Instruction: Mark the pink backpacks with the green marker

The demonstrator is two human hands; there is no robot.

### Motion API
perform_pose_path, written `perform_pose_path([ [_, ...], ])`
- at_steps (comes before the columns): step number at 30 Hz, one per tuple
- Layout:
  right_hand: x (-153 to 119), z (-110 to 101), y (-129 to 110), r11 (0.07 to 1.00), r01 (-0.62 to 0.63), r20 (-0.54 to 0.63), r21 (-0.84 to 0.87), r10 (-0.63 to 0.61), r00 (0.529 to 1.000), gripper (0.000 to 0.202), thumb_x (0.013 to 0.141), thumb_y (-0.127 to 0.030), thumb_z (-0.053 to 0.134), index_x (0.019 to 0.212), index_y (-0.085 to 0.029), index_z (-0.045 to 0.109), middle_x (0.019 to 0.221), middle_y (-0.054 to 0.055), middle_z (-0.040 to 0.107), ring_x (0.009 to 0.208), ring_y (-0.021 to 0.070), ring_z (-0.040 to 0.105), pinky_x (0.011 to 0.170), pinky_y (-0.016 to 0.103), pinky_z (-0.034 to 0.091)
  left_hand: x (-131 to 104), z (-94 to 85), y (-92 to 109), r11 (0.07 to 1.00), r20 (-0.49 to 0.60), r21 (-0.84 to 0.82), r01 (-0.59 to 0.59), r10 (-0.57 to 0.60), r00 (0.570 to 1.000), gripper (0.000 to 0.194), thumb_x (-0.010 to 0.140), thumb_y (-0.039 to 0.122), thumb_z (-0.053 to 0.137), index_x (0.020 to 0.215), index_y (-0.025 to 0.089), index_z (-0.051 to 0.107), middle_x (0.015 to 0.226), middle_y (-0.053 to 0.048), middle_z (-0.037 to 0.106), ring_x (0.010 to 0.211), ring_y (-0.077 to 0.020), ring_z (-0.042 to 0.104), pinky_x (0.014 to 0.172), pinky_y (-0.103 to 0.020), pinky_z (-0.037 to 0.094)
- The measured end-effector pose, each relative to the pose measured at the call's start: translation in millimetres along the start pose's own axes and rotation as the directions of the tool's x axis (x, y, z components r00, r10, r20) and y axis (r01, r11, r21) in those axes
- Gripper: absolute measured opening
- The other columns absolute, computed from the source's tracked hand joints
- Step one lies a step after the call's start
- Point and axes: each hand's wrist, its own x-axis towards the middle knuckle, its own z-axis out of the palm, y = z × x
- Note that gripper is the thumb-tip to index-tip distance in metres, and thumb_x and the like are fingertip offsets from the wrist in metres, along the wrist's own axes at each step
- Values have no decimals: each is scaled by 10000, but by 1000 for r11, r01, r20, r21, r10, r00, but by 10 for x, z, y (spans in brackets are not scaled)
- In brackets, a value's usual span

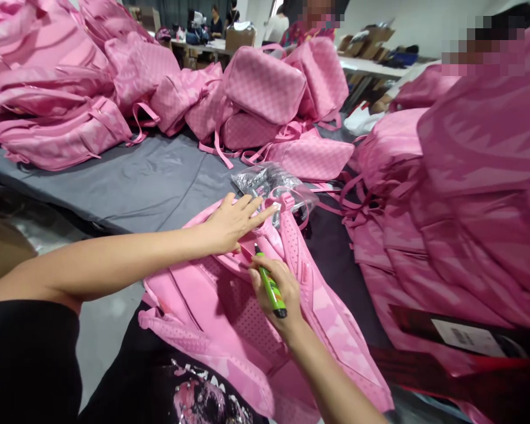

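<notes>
Pink backpack [229, 318] lies back-panel up on the near edge of the grey table [128, 182], its lower end hanging over toward the person's lap; its mesh padding faces up and its shoulder straps run away toward the top handle; the right hand [276, 294] rests on the backpack's upper part, fingers curled around a green marker [270, 287] whose dark tip points at the seam just below the handle; the left hand [234, 221], arm stretched across from the near left, lies flat and open on the backpack's top edge, fingers spread and pressing the fabric down, holding nothing; just beyond the backpack's handle sits a crumpled clear plastic bag [269, 179], touching the fingertips of the left hand or very nearly so; right of the backpack a heap of more pink bags [468, 194] rises high, with a dark card tag [468, 335] bearing a white label lying at its foot; farther off past the backpack, a cluster of checkered pink bags [265, 94] sits mid-table, straps trailing; to the far left of the backpack another stack of pink bags [48, 100] lines the table's edge; well behind it all, other people [215, 22] sit at a distant table with cardboard boxes [371, 41] nearby
</notes>
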Motion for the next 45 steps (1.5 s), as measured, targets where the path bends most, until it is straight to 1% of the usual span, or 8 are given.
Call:
perform_pose_path([
  [4, 149, -136, 165, 979, -69, -107, -191, 49, 993, 276, 926, -271, 594, 1196, -229, 552, 996, 86, 708, 868, 234, 665, 775, 376, 518, 0, 12, 2, 1000, -21, 8, 8, -8, 1000, 1037, 766, 472, 749, 1560, 153, 163, 1574, -195, 295, 1310, -357, 381, 1012, -487, 349],
  [7, 372, -177, 264, 897, -122, 7, -425, 138, 990, 481, 857, -396, 680, 1253, -171, 524, 1057, 157, 677, 944, 313, 624, 811, 438, 493, 28, 38, 0, 1000, -18, -4, 9, -10, 1000, 1020, 769, 442, 745, 1560, 150, 170, 1587, -185, 275, 1311, -361, 372, 1024, -489, 335],
  [14, 651, 287, 384, 712, -185, 129, -677, 363, 923, 912, 731, -432, 797, 1438, -77, 343, 1378, 362, 451, 1202, 482, 502, 913, 603, 412, 180, 203, 37, 998, 49, 0, 65, -65, 997, 1011, 746, 363, 771, 1555, 134, 210, 1593, -208, 260, 1286, -372, 409, 1035, -511, 342],
  [19, 579, 375, 407, 665, -213, 137, -716, 432, 891, 852, 760, -238, 745, 1473, -70, 310, 1298, 337, 529, 1106, 442, 560, 853, 543, 441, 217, 196, 66, 999, 129, -3, 35, -35, 991, 956, 741, 271, 768, 1543, 162, 258, 1601, -220, 239, 1289, -386, 436, 1038, -538, 352],
  [24, 538, 237, 331, 689, -259, 109, -677, 442, 890, 747, 756, -231, 711, 1425, -121, 397, 1197, 216, 611, 1064, 376, 569, 841, 463, 427, 180, 87, 59, 1000, 184, -25, 7, -2, 983, 1010, 702, 232, 796, 1548, 204, 243, 1630, -208, 149, 1432, -405, 272, 1078, -581, 313],
  [31, 500, 234, 394, 728, -274, 109, -628, 431, 896, 754, 750, -246, 716, 1422, -120, 398, 1213, 213, 613, 1064, 375, 556, 841, 453, 398, 169, 204, 44, 1000, 90, -12, -1, 2, 996, 855, 823, 244, 657, 1555, 161, 223, 1611, -200, 226, 1373, -377, 376, 1055, -553, 356],
  [37, 519, 237, 398, 700, -286, 107, -655, 460, 882, 688, 787, -228, 653, 1420, -132, 400, 1173, 185, 626, 1039, 342, 559, 827, 419, 371, 253, 192, 57, 998, 246, 59, -24, 9, 969, 1119, 716, 332, 802, 1580, 221, 99, 1651, -179, 34, 1507, -395, 93, 1150, -627, 199],
  [45, 531, 255, 384, 673, -272, 129, -688, 483, 866, 679, 806, -225, 633, 1432, -122, 391, 1161, 161, 626, 1031, 313, 552, 823, 397, 342, 213, 197, 62, 996, 168, 85, -30, 15, 986, 779, 898, 161, 525, 1575, 244, 148, 1609, -137, 264, 1338, -351, 408, 1016, -513, 390],
])
